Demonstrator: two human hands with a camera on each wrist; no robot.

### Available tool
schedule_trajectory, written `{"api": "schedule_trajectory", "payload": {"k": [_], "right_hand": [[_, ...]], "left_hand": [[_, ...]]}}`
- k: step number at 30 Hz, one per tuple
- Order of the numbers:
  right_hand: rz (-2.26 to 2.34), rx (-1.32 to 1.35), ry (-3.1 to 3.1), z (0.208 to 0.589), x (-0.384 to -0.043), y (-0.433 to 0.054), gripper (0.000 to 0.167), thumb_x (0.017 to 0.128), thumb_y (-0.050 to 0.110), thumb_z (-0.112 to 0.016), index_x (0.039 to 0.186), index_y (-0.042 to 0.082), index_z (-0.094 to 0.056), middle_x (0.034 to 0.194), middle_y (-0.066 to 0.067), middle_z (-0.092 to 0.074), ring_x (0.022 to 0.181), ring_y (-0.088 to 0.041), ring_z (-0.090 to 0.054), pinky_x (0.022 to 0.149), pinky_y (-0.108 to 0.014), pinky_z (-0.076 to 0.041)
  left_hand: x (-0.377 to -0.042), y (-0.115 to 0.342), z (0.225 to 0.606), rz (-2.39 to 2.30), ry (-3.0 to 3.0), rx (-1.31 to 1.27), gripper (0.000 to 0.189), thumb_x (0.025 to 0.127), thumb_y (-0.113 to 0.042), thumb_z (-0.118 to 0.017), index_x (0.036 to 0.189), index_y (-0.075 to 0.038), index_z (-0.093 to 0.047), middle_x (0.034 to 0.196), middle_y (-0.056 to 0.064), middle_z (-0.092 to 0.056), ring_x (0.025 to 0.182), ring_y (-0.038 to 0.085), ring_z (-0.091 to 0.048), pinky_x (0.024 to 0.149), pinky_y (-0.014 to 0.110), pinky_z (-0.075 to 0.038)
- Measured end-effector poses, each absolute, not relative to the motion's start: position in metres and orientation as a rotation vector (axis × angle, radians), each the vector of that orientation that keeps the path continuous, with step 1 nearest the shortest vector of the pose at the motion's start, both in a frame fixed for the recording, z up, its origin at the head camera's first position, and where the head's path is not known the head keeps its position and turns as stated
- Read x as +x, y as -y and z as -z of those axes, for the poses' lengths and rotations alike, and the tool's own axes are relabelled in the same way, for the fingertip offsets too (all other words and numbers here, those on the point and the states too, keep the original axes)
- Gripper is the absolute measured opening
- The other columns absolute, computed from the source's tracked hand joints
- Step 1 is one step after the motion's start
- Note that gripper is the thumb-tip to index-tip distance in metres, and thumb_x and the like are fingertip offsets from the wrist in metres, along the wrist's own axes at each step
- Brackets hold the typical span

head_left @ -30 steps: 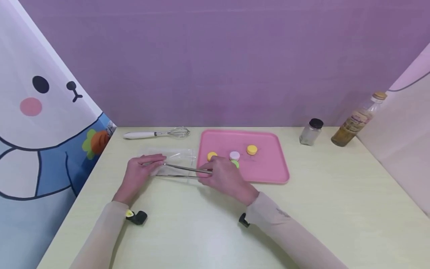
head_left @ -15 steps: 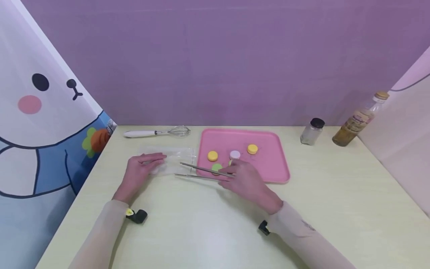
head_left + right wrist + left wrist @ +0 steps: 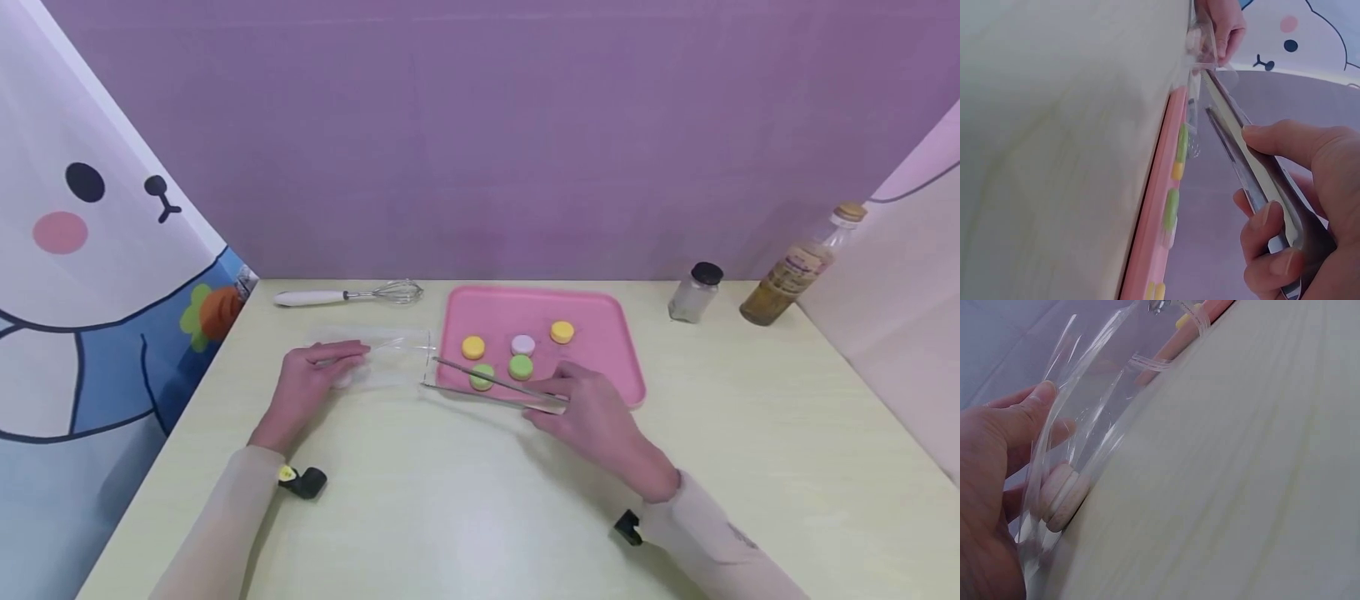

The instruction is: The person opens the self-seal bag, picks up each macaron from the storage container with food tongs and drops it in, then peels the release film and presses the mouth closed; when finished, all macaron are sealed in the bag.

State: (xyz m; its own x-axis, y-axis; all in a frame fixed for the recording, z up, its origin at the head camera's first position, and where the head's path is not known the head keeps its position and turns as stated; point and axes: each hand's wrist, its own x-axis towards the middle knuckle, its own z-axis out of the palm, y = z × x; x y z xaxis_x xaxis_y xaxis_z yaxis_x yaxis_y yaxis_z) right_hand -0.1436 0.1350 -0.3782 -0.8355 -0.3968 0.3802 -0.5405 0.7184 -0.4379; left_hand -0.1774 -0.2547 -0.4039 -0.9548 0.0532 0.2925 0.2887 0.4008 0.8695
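My right grip point(image 3: 600, 421) is curled round the metal tongs point(image 3: 1291, 209), their tips spread and bare near the mouth of the clear bag point(image 3: 393, 360). My left grip point(image 3: 307, 383) pinches that bag, a pale macaron point(image 3: 1063, 497) inside. Bagging seems the step in hand; next calls, I judge, for centring the tongs over another, perhaps the green macaron point(image 3: 521, 367) on the pink tray point(image 3: 592, 354), and squeezing gently.

You faced a purple backdrop point(image 3: 480, 142) behind a pale table point(image 3: 405, 467) that caught a soft sheen of light point(image 3: 472, 537), with a cartoon-animal panel point(image 3: 90, 292) at your left and a whitish-pink panel point(image 3: 900, 325) at your right.
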Motion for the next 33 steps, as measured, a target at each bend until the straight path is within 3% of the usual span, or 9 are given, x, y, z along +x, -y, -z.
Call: {"api": "schedule_trajectory", "payload": {"k": [6, 15, 33], "right_hand": [[-0.809, 0.714, 2.663, 0.376, -0.136, -0.146, 0.036, 0.073, 0.023, -0.093, 0.106, 0.014, -0.082, 0.078, 0.005, -0.058, 0.065, -0.008, -0.048, 0.053, -0.022, -0.043], [-0.782, 0.606, 2.707, 0.379, -0.128, -0.164, 0.037, 0.074, 0.021, -0.093, 0.108, 0.015, -0.081, 0.078, 0.007, -0.055, 0.065, -0.009, -0.047, 0.052, -0.022, -0.044], [-0.784, 0.564, 2.723, 0.385, -0.125, -0.180, 0.033, 0.075, 0.021, -0.091, 0.105, 0.013, -0.082, 0.076, 0.007, -0.056, 0.062, -0.007, -0.046, 0.051, -0.023, -0.042]], "left_hand": [[-0.186, 0.261, 0.417, 1.597, 2.439, -0.264, 0.019, 0.094, -0.002, -0.071, 0.112, 0.004, -0.075, 0.118, 0.022, -0.069, 0.125, 0.040, -0.058, 0.119, 0.058, -0.022], [-0.195, 0.269, 0.433, 1.581, 2.442, -0.254, 0.020, 0.094, -0.015, -0.074, 0.112, -0.008, -0.079, 0.118, 0.011, -0.072, 0.125, 0.029, -0.060, 0.121, 0.051, -0.024], [-0.195, 0.269, 0.432, 1.559, 2.436, -0.257, 0.019, 0.093, -0.014, -0.075, 0.110, -0.005, -0.078, 0.115, 0.012, -0.073, 0.122, 0.030, -0.062, 0.120, 0.053, -0.025]]}}
